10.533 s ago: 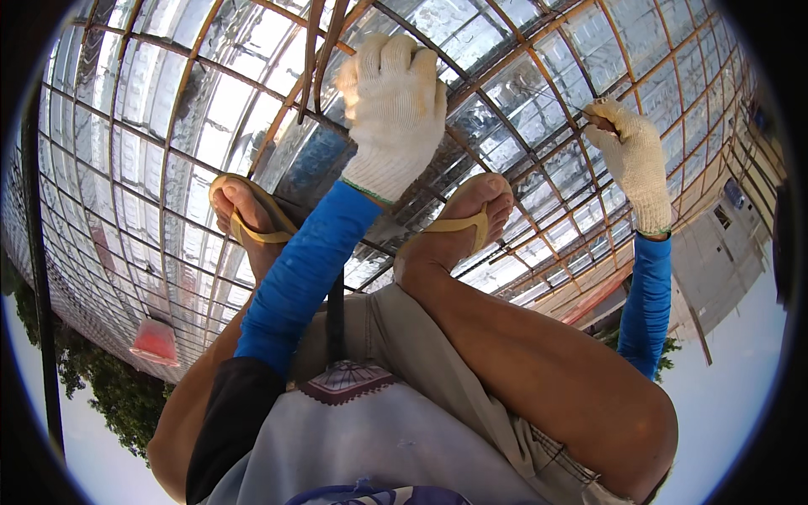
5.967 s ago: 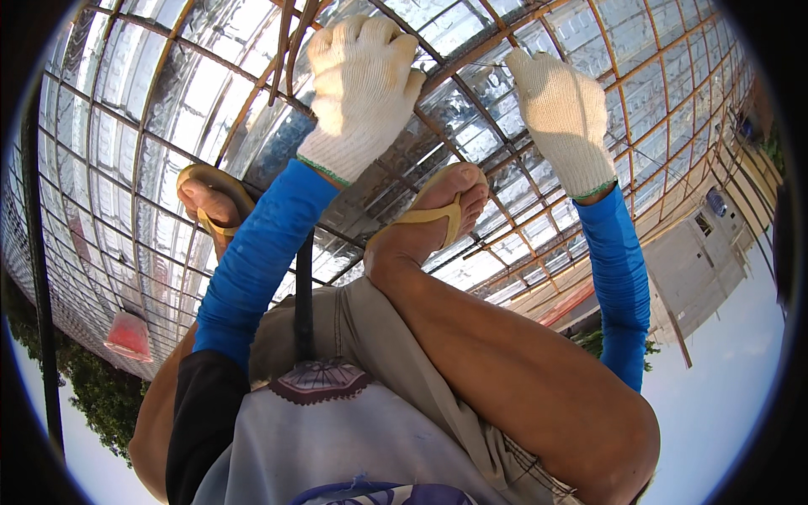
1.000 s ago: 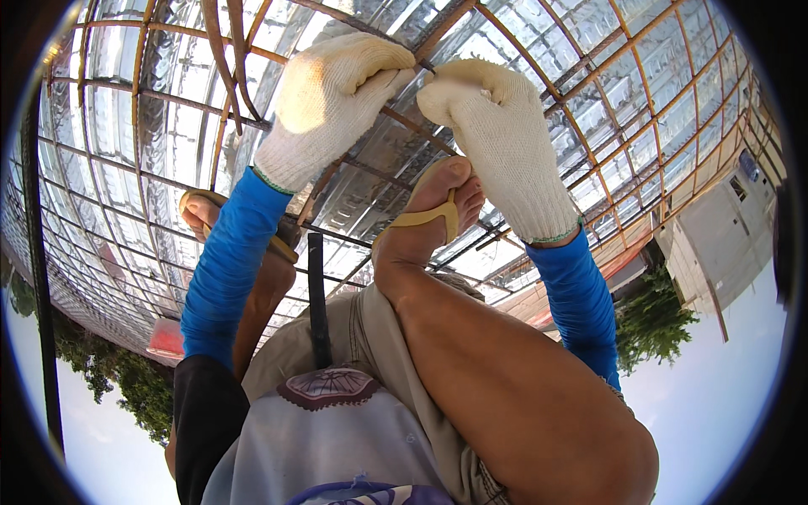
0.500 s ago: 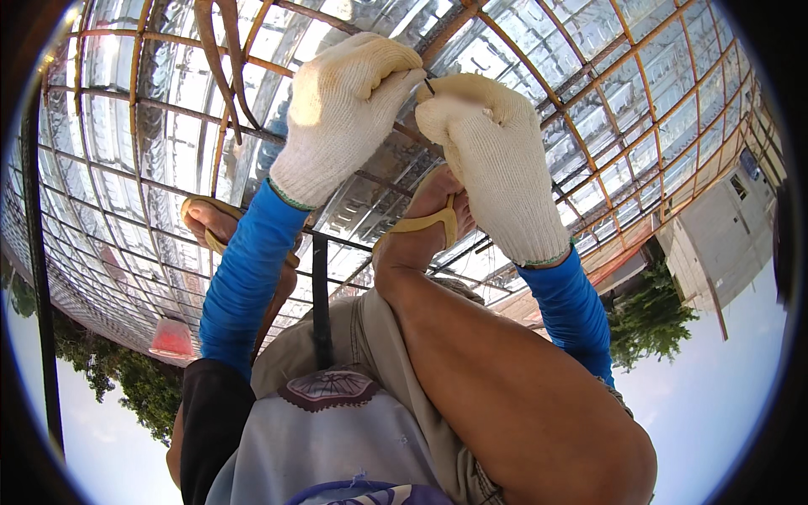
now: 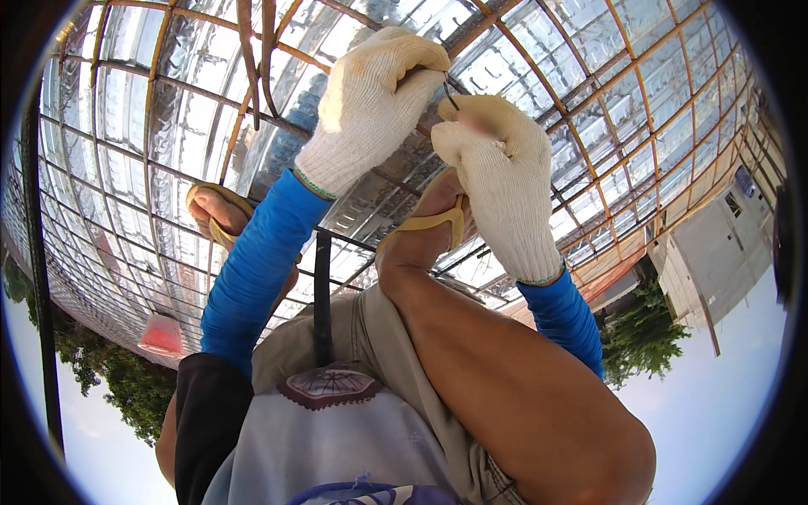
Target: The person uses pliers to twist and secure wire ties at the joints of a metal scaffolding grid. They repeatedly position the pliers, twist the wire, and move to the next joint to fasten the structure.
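Note:
Both my hands wear white knit gloves with green-edged cuffs, under blue sleeves. My left hand [image 5: 379,105] is closed, its fingertips pinched at the upper end of a short dark wire [image 5: 451,98]. At the wire's lower end, my right hand [image 5: 497,172] is closed in a pinch too. The wire spans the small gap between the gloves, just above a grid of rusty steel bars [image 5: 566,119]. Left of my left hand are the two long handles of a rusty hand tool [image 5: 252,63]; its head is out of the picture.
Shiny ribbed metal sheeting [image 5: 518,80] lies under the bars. My sandalled feet [image 5: 425,223] stand on the grid. A red and white bucket-like container [image 5: 162,335] is at the far left. A pale building [image 5: 715,257] and trees [image 5: 644,332] show at the right edge.
My hands have drawn slightly apart, so more of the dark wire shows between them. Both have shifted a little to the right in the picture, the left one more.

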The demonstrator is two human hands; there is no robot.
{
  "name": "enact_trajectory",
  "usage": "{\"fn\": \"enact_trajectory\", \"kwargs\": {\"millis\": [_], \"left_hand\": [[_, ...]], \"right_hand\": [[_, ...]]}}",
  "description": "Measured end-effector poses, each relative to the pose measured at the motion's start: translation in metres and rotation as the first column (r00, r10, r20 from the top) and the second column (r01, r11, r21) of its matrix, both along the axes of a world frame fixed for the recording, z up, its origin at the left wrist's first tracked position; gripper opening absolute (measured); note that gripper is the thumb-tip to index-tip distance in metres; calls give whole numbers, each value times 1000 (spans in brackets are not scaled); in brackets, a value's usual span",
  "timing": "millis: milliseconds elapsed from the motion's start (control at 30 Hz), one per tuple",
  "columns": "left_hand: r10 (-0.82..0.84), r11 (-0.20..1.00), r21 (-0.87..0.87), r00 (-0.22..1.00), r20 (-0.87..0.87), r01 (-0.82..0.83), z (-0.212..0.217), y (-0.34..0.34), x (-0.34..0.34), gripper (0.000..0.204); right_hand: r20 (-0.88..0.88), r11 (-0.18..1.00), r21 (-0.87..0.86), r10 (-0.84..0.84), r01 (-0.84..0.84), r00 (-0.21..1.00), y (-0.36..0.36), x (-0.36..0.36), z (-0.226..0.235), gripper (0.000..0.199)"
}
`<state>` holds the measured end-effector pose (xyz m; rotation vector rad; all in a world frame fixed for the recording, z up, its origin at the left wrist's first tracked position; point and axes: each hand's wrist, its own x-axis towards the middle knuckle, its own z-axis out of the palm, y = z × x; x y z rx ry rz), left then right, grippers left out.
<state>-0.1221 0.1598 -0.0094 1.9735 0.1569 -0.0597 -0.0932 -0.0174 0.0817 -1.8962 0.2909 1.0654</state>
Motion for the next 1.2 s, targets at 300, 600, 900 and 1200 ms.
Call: {"fn": "enact_trajectory", "kwargs": {"millis": [300, 600, 900, 1200], "left_hand": [[-17, 993, 116, 995, 101, 5, -1, 0, 3, 16], [137, 988, 50, 976, 168, -147, 2, -14, -26, 23], [257, 948, 140, 946, 199, -287, 2, -34, -34, 24], [257, 931, 179, 920, 296, -318, -9, -45, -30, 20]], "right_hand": [[110, 981, 178, -96, 76, 989, -14, -12, -12, 39], [292, 999, -43, 41, -30, 955, 1, -12, 0, 23], [390, 975, -121, 218, -185, 895, 7, -7, 9, 25], [375, 976, -124, 215, -181, 902, 8, -10, 12, 24]]}}
